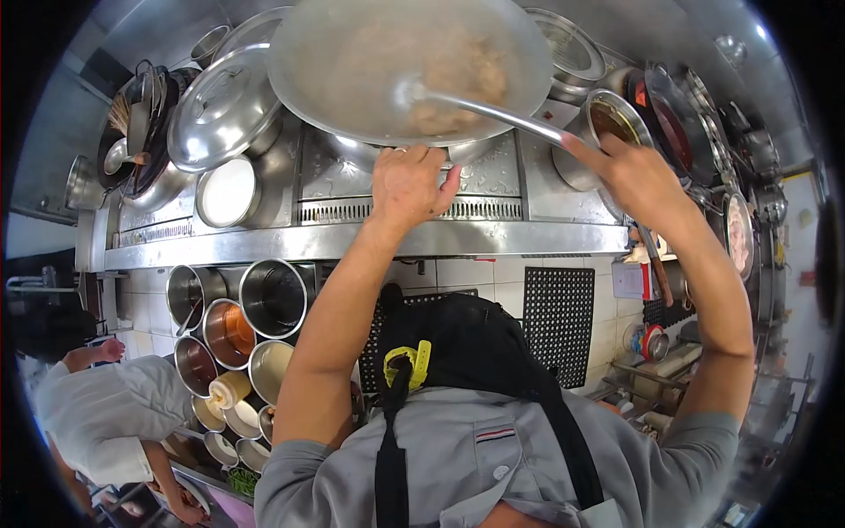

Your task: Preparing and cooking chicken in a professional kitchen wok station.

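A large steaming metal wok (310,109) fills the top middle of the view, with brownish food (475,69) in cloudy liquid or steam inside it. My left hand (410,185) is closed at the wok's near edge, around what looks like its handle. In my right hand (637,173) is the long metal handle of a wok ladle (505,117). Its index finger lies along that handle. The ladle's head rests down in the wok among the food, blurred by steam. Below the right hand stands a steel pot (573,162) of dark, oily liquid, partly covered by the hand.
A domed steel lid (221,109) leans left of the wok, above a pot of white contents (228,191). Steel sauce pots (274,297) stand lower left, near a co-worker in white (112,419). A wooden-handled tool (653,264) hangs at the counter's right end.
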`<state>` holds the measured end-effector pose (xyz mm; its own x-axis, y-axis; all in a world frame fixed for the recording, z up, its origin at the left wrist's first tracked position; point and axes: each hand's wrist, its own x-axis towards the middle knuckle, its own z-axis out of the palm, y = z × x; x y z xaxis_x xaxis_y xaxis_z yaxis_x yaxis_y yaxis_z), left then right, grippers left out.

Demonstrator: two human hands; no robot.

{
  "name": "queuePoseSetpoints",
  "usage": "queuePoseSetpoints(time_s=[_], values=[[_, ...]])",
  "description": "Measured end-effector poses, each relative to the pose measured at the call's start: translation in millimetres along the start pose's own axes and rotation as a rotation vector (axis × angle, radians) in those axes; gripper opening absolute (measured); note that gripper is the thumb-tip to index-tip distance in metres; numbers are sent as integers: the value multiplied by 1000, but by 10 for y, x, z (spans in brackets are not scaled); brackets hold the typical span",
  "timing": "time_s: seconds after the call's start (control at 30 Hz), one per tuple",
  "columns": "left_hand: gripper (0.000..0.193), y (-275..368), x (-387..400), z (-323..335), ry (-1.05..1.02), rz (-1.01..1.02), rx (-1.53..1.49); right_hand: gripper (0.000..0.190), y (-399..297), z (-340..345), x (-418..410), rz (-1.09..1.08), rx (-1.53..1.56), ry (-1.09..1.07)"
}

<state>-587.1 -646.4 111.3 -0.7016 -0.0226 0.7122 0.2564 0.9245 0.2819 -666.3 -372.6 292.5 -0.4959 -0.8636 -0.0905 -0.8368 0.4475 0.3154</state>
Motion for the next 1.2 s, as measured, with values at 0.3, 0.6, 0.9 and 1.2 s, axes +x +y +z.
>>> queuePoseSetpoints(time_s=[0.3, 0.6, 0.9, 1.2], values=[[22, -32, -59, 46, 48, 10, -35, 45, 216, 122, 509, 124, 564, 199], [22, -1, -8, 2, 26, 21, -34, 42, 102, 480, 2136, 16, 389, 240], [23, 4, 6, 18, 17, 30, -66, 47, 127, -32, 351, 57, 220, 146], [22, 36, 27, 58, 19, 43, -56, 46, -103, -996, -1169, 390, 597, -21]])
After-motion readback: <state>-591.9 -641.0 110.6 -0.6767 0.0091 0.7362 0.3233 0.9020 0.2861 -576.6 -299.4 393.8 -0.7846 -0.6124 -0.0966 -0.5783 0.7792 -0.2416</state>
